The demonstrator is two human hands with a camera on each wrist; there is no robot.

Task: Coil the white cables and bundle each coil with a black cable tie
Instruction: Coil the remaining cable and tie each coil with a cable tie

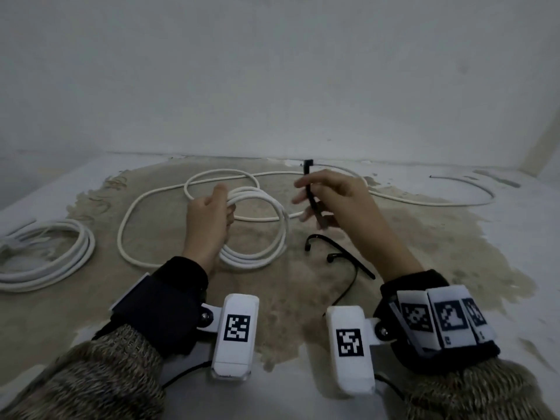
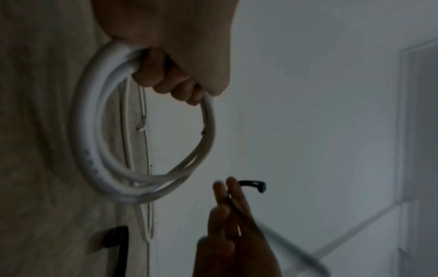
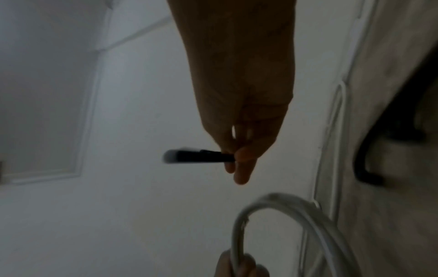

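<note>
My left hand (image 1: pixel 212 213) grips a coil of white cable (image 1: pixel 266 244) of several loops, lifted off the floor; the fingers curl round the bundle (image 2: pixel 113 116). To its right my right hand (image 1: pixel 327 198) pinches a black cable tie (image 1: pixel 309 183) between thumb and fingers, its head end pointing up. In the right wrist view the tie (image 3: pixel 201 156) sticks out left of the fingertips, and the coil (image 3: pixel 284 221) shows below. A loose white cable (image 1: pixel 424 201) runs along the floor behind both hands.
Two more black cable ties (image 1: pixel 339 253) lie on the floor below my right hand. A second white coil (image 1: pixel 54 256) lies at the left. The stained concrete floor (image 1: pixel 424 237) meets a white wall (image 1: pixel 272 86) just behind.
</note>
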